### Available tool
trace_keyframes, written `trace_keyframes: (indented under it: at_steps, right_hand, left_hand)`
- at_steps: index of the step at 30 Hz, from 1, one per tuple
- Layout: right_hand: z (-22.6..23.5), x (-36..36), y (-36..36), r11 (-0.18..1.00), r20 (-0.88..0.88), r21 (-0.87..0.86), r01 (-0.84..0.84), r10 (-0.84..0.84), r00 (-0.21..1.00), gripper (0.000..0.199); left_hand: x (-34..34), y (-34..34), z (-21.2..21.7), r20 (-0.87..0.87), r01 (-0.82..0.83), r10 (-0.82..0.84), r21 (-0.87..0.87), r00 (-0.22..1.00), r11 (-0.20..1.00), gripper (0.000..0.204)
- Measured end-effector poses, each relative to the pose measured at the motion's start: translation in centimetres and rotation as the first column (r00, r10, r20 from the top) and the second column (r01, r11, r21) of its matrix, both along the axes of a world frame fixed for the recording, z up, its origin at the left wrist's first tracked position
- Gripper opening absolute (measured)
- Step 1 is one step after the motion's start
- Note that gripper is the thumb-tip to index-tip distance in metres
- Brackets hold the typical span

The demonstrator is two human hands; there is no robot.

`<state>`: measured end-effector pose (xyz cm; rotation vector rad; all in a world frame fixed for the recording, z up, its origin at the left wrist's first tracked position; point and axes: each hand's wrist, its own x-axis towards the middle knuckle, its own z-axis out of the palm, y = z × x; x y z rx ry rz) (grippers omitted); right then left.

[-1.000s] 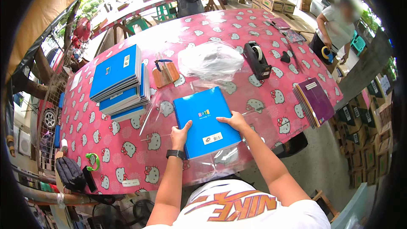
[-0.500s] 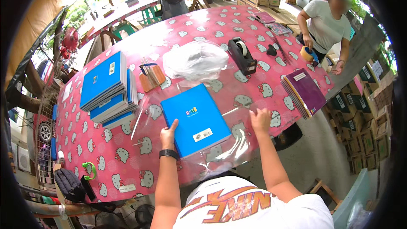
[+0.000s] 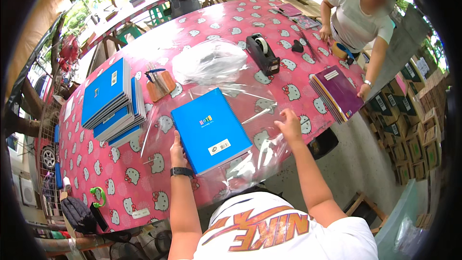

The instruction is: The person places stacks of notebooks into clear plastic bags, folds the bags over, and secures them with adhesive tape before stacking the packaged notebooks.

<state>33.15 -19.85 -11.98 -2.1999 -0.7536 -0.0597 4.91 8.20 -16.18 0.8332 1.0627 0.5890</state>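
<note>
Left hand [image 3: 178, 156] now at left edge of blue notebook [image 3: 210, 132], thumb off top; can't tell if grip pinches. Notebook lies on clear sheet [image 3: 263, 162] over pink worktop [image 3: 144, 195]. Right hand [image 3: 290, 127] beside it, grip spread, so right side free.

Blue notebook [image 3: 211, 127]: my landmark, lying face up on clear plastic film [image 3: 267, 151] over the pink cat-print table [image 3: 139, 188].
Left hand [image 3: 178, 153]: at the notebook's left edge, thumb along it, other fingers hidden.
Right hand [image 3: 290, 126]: off to the notebook's right, fingers loosely bent; I can't tell whether they touch the film.
Blue notebook pile [image 3: 108, 91]: left of the notebook.
Crumpled clear plastic [image 3: 209, 61]: just beyond the notebook.
Tape dispenser [image 3: 262, 55]: black, beyond it and rightward.
Purple notebook stack [image 3: 338, 91]: well right of it, a co-worker's hand [image 3: 364, 90] by its edge.
</note>
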Motion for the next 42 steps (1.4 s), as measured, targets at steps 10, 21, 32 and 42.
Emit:
trace_keyframes:
  at_steps: [10,21,32,42]
  right_hand:
    - [10.7,-10.0,2.2,0.760,-0.422,-0.162,-0.629,0.523,0.741,0.063]
    - [5.0,-15.7,1.9,0.738,-0.031,-0.026,-0.674,0.674,0.738,0.043]
    - [6.3,-5.9,-5.3,0.855,-0.645,0.510,0.097,0.305,0.700,0.045]
    - [2.2,-4.2,-9.7,0.930,-0.658,0.364,0.047,0.221,0.719,0.038]
  left_hand:
    - [7.4,-3.5,11.7,-0.254,0.283,-0.148,0.657,0.956,0.699,0.088]
    - [17.2,-5.0,11.6,-0.721,0.722,0.061,0.682,0.691,-0.119,0.077]
    - [32.3,-9.4,7.0,-0.938,0.999,0.346,0.013,0.028,-0.045,0.063]
    - [38.7,-3.9,12.0,-0.913,0.933,0.208,0.359,0.352,-0.004,0.026]
